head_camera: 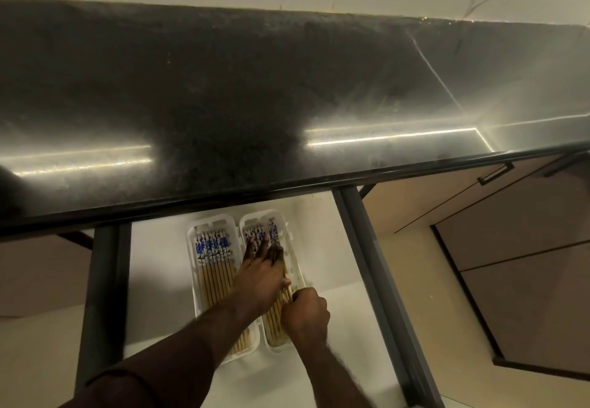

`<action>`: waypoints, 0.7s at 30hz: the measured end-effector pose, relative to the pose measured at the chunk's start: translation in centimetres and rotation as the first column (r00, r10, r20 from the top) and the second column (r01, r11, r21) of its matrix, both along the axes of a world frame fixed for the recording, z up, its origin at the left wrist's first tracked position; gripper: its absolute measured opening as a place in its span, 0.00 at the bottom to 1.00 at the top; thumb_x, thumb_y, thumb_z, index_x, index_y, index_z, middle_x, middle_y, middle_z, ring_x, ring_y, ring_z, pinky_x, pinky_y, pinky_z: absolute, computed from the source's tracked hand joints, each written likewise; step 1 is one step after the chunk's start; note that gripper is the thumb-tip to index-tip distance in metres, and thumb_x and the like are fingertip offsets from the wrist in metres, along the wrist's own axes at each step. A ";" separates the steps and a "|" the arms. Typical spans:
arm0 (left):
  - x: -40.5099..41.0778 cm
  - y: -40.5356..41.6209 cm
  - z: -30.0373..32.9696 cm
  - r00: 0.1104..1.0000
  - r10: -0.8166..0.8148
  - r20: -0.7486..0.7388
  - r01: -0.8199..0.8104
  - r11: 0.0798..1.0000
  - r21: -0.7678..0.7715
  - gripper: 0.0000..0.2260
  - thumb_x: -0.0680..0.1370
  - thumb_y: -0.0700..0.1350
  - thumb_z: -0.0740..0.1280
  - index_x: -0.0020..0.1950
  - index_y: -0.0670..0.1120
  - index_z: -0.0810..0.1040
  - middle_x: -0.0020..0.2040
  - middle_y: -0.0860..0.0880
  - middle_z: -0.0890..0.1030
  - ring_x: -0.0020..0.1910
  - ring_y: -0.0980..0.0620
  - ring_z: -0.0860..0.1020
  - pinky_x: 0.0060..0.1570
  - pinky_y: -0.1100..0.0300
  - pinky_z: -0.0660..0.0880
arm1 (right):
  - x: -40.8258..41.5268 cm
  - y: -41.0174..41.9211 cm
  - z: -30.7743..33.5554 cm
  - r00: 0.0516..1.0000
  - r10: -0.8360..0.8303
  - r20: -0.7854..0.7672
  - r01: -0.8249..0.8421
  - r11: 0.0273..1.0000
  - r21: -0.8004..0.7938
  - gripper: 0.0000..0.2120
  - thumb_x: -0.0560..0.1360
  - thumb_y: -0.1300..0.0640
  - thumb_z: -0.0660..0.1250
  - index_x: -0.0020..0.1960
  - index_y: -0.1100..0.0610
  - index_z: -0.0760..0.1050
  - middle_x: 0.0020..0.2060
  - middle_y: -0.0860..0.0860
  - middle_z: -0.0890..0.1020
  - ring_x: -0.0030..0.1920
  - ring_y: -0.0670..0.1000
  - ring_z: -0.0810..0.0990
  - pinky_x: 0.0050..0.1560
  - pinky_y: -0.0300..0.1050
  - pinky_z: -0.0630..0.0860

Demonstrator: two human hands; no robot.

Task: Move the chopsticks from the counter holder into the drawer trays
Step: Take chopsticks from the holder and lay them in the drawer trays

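Two white trays lie side by side in the open drawer point(325, 248). The left tray point(192, 267) holds a neat row of wooden chopsticks point(214, 257) with blue-patterned tops. The right tray point(289, 232) holds more chopsticks point(260, 232) of the same kind. My left hand point(260, 275) lies flat across the right tray's chopsticks, fingers spread and pressing on them. My right hand point(305, 313) is curled at the near end of the same tray, its fingers on the chopstick tips. No counter holder is in view.
A dark polished counter point(287, 104) overhangs the back of the drawer. Grey drawer rails point(376, 264) run along both sides. Beige cabinet fronts with a dark handle point(496, 173) stand to the right. A marble wall rises behind the counter.
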State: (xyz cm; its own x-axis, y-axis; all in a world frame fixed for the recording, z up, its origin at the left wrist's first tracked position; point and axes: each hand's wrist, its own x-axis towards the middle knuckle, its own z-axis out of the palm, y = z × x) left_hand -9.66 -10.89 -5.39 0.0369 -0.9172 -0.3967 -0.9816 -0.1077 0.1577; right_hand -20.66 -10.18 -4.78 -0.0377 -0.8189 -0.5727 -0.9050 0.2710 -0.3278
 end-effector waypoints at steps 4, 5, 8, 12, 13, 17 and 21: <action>0.0 -0.2 -0.3 1.000 -0.025 0.011 0.024 0.999 0.048 0.32 0.82 0.58 0.51 0.78 0.40 0.47 0.79 0.42 0.52 0.78 0.43 0.40 0.72 0.43 0.31 | 0.2 0.4 -0.4 0.997 0.064 -0.035 -0.065 0.997 -0.029 0.13 0.80 0.51 0.61 0.59 0.57 0.75 0.56 0.53 0.81 0.56 0.54 0.81 0.55 0.45 0.77; 0.0 -0.2 -0.4 0.999 -0.038 0.018 0.037 0.998 0.052 0.32 0.82 0.58 0.51 0.78 0.40 0.47 0.79 0.42 0.51 0.78 0.43 0.40 0.72 0.44 0.30 | 0.2 0.6 -0.5 0.995 0.084 -0.051 -0.086 0.996 -0.038 0.13 0.80 0.51 0.61 0.59 0.56 0.75 0.56 0.53 0.81 0.56 0.53 0.81 0.56 0.44 0.77; -0.1 -0.2 -0.8 0.996 -0.070 0.047 0.068 0.996 0.051 0.32 0.82 0.58 0.52 0.77 0.39 0.48 0.79 0.41 0.52 0.78 0.42 0.41 0.69 0.45 0.28 | 0.2 1.0 -0.9 0.985 0.141 -0.096 -0.146 0.988 -0.048 0.12 0.81 0.52 0.61 0.60 0.55 0.75 0.56 0.51 0.81 0.55 0.52 0.81 0.56 0.44 0.78; -0.6 -0.5 -1.0 0.995 -0.075 0.069 0.071 0.996 0.055 0.34 0.81 0.59 0.54 0.77 0.39 0.48 0.79 0.41 0.52 0.78 0.43 0.43 0.67 0.46 0.27 | 0.1 1.5 -1.1 0.972 0.199 -0.127 -0.209 0.975 -0.071 0.12 0.82 0.53 0.59 0.63 0.54 0.73 0.58 0.50 0.81 0.57 0.52 0.81 0.57 0.44 0.77; -0.7 -0.5 -1.0 0.994 -0.078 0.076 0.074 0.995 0.061 0.34 0.81 0.59 0.54 0.77 0.39 0.47 0.79 0.40 0.52 0.78 0.42 0.43 0.67 0.46 0.27 | 0.1 1.5 -1.2 0.970 0.207 -0.127 -0.218 0.973 -0.079 0.12 0.82 0.53 0.59 0.64 0.53 0.73 0.58 0.50 0.81 0.57 0.51 0.81 0.57 0.44 0.77; -1.0 -0.2 -1.4 0.993 -0.063 0.099 0.058 0.997 0.050 0.33 0.81 0.60 0.52 0.78 0.42 0.45 0.79 0.41 0.49 0.78 0.43 0.42 0.67 0.46 0.27 | 0.4 1.8 -1.2 0.966 0.226 -0.121 -0.239 0.965 -0.106 0.12 0.81 0.53 0.61 0.64 0.53 0.72 0.58 0.49 0.81 0.55 0.51 0.82 0.57 0.46 0.79; -1.0 -0.2 -1.8 0.986 -0.080 0.145 0.070 0.995 0.069 0.32 0.81 0.61 0.48 0.78 0.44 0.46 0.79 0.42 0.48 0.78 0.44 0.42 0.69 0.44 0.29 | 0.3 2.0 -1.1 0.943 0.308 -0.124 -0.323 0.937 -0.131 0.17 0.81 0.53 0.62 0.68 0.54 0.67 0.60 0.50 0.80 0.57 0.52 0.81 0.56 0.45 0.77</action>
State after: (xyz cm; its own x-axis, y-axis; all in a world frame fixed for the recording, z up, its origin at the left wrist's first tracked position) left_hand -10.71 -11.12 -7.18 0.0312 -0.8928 -0.4494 -0.9993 -0.0380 0.0061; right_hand -20.38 -8.20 -5.89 0.1854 -0.8731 -0.4509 -0.9662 -0.0784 -0.2455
